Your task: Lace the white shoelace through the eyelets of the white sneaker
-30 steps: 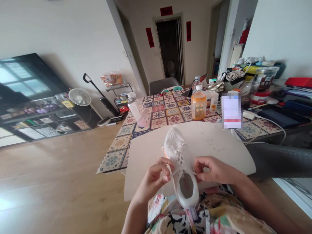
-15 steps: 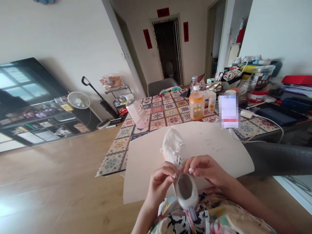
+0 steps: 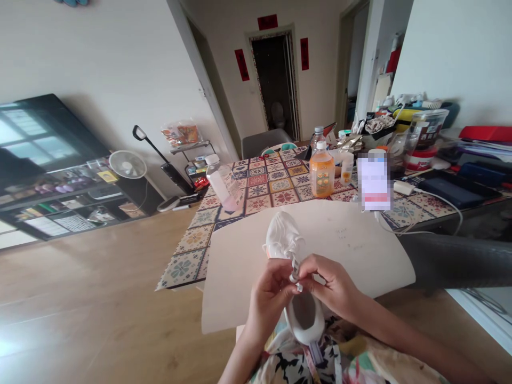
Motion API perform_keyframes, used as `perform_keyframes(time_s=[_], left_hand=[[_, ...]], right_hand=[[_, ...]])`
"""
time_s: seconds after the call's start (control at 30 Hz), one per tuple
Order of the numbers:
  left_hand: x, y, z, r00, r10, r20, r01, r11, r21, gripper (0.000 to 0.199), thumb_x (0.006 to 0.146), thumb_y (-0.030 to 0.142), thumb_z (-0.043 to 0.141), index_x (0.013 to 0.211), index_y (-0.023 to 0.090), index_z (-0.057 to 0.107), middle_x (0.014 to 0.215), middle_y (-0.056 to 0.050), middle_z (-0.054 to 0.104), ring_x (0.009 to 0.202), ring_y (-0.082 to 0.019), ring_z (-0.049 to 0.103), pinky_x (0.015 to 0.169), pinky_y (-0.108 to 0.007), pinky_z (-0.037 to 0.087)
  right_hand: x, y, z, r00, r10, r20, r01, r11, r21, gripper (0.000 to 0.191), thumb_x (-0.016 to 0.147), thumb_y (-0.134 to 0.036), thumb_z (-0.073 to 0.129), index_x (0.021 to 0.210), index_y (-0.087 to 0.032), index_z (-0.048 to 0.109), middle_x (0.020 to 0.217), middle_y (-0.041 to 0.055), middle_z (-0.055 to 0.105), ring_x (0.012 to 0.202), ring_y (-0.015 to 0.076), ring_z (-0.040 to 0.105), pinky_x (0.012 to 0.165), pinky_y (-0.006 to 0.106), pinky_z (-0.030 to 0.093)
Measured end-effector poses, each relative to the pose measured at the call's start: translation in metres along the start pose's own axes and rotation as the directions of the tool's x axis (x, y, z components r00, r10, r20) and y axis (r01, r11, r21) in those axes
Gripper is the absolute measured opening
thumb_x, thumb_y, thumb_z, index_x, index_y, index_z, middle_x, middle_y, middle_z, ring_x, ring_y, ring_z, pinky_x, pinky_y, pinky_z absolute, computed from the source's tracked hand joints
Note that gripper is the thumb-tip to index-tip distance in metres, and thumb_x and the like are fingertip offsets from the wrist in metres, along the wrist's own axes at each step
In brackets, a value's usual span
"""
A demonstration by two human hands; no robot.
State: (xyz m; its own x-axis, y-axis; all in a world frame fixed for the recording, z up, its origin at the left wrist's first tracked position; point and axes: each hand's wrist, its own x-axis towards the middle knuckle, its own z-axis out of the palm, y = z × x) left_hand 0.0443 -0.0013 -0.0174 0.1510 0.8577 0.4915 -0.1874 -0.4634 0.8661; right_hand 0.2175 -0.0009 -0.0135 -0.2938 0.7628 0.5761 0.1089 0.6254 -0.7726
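Head view: fingers (image 3: 316,261) of left hand (image 3: 270,285) and right hand (image 3: 335,278) pinched thin white lace (image 3: 296,261), threaded in white low-cut shoe (image 3: 281,234), seemingly still untied.

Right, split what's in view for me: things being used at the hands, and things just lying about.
In use:
- white shoe
- its laces, pinched by the left hand and right hand
- white board under the toe

Lying about:
- orange drink bottle
- bottle of pinkish liquid
- pixelated screen
- white fan
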Motion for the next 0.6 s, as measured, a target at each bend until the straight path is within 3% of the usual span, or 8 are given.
perform_keyframes(time_s=[0.2, 0.3, 0.43, 0.5, 0.6], left_hand=[[-0.004, -0.001, -0.002, 0.994, 0.11, 0.007, -0.11, 0.983, 0.149, 0.006, 0.086, 0.023, 0.074, 0.083, 0.02, 0.071, 0.075, -0.002, 0.067, 0.071, -0.014, 0.059, 0.067, -0.023, 0.048], [-0.004, -0.001, -0.002, 0.988, 0.144, 0.05, -0.15, 0.973, 0.173, 0.006, 0.087, 0.019, 0.072, 0.082, 0.021, 0.069, 0.073, -0.001, 0.067, 0.071, -0.015, 0.055, 0.07, -0.024, 0.047], [-0.004, -0.002, 0.0, 0.989, 0.125, 0.072, -0.134, 0.982, 0.13, 0.009, 0.089, 0.018, 0.07, 0.082, 0.021, 0.066, 0.073, 0.0, 0.067, 0.073, -0.015, 0.055, 0.071, -0.024, 0.046], [-0.005, -0.003, 0.0, 0.994, 0.101, 0.053, -0.106, 0.99, 0.097, 0.01, 0.089, 0.019, 0.07, 0.081, 0.021, 0.065, 0.074, 0.0, 0.065, 0.073, -0.015, 0.055, 0.07, -0.023, 0.046], [-0.007, -0.005, -0.001, 0.998, 0.065, 0.008, -0.066, 0.995, 0.077, 0.011, 0.088, 0.021, 0.071, 0.08, 0.021, 0.065, 0.075, 0.0, 0.063, 0.073, -0.014, 0.054, 0.069, -0.023, 0.046]], right_hand=[[-0.002, -0.005, -0.004, 0.998, -0.047, 0.045, 0.046, 0.999, 0.017, 0.013, 0.095, -0.034, 0.064, 0.093, -0.021, 0.064, 0.085, 0.0028, 0.067, 0.077, 0.0157, 0.061, 0.07, 0.025, 0.049], [-0.003, -0.005, 0.0, 0.999, -0.02, -0.036, 0.022, 0.999, 0.046, 0.012, 0.097, -0.029, 0.06, 0.087, -0.021, 0.063, 0.08, 0.0009, 0.065, 0.073, 0.0143, 0.061, 0.068, 0.024, 0.048], [-0.004, -0.001, 0.007, 0.985, 0.108, -0.135, -0.081, 0.978, 0.193, 0.011, 0.096, -0.025, 0.06, 0.085, -0.022, 0.059, 0.071, -0.0029, 0.06, 0.06, 0.0116, 0.061, 0.058, 0.021, 0.049], [-0.005, -0.001, 0.006, 0.984, 0.096, -0.152, -0.073, 0.986, 0.152, 0.003, 0.093, -0.022, 0.061, 0.091, -0.023, 0.06, 0.077, -0.0016, 0.062, 0.064, 0.0125, 0.063, 0.06, 0.021, 0.051], [-0.004, -0.003, 0.0, 0.997, -0.035, -0.071, 0.033, 0.999, -0.035, 0.014, 0.091, -0.017, 0.062, 0.104, -0.023, 0.064, 0.097, 0.0045, 0.067, 0.088, 0.0173, 0.066, 0.077, 0.026, 0.054]])
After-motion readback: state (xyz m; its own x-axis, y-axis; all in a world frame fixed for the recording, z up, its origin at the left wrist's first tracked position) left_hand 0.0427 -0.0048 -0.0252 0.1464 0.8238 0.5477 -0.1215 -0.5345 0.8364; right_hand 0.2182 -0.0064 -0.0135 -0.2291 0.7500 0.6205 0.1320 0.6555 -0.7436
